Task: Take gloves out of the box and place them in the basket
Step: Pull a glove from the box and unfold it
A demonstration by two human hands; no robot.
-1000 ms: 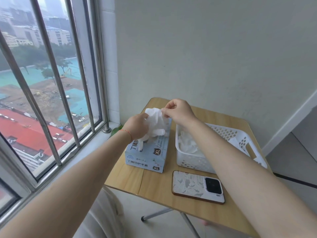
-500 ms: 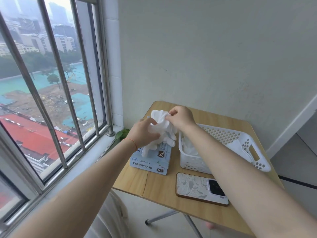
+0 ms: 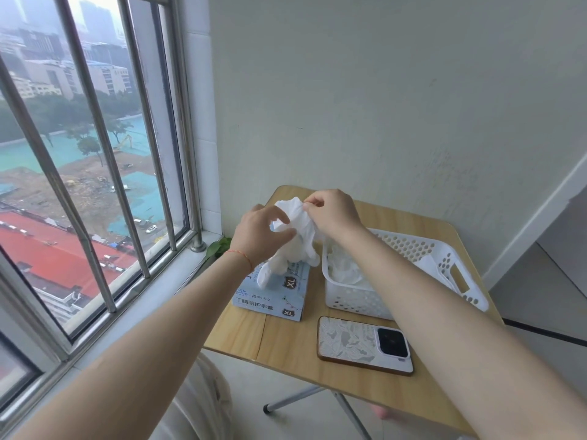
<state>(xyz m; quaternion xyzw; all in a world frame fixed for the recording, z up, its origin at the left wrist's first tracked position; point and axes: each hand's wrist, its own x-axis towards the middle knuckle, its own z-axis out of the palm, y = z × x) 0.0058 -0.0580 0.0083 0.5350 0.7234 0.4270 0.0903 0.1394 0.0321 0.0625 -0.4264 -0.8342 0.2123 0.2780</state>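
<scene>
A white glove (image 3: 295, 239) hangs in the air above the light blue glove box (image 3: 276, 293), which lies flat on the wooden table. My left hand (image 3: 260, 236) grips the glove's middle. My right hand (image 3: 333, 214) pinches its upper edge. The glove's fingers dangle down over the box top. To the right of the box stands a white perforated basket (image 3: 444, 258) with white gloves (image 3: 346, 268) lying inside it.
A phone (image 3: 365, 344) lies face down near the table's front edge, in front of the basket. The small folding table (image 3: 235, 331) stands in a corner, with a wall behind and a barred window (image 3: 95, 154) on the left. A green leaf (image 3: 217, 247) shows by the sill.
Both hands have lifted the glove higher above the box and drawn it out, so its fingers now hang free. The view has pulled back and tilted up.
</scene>
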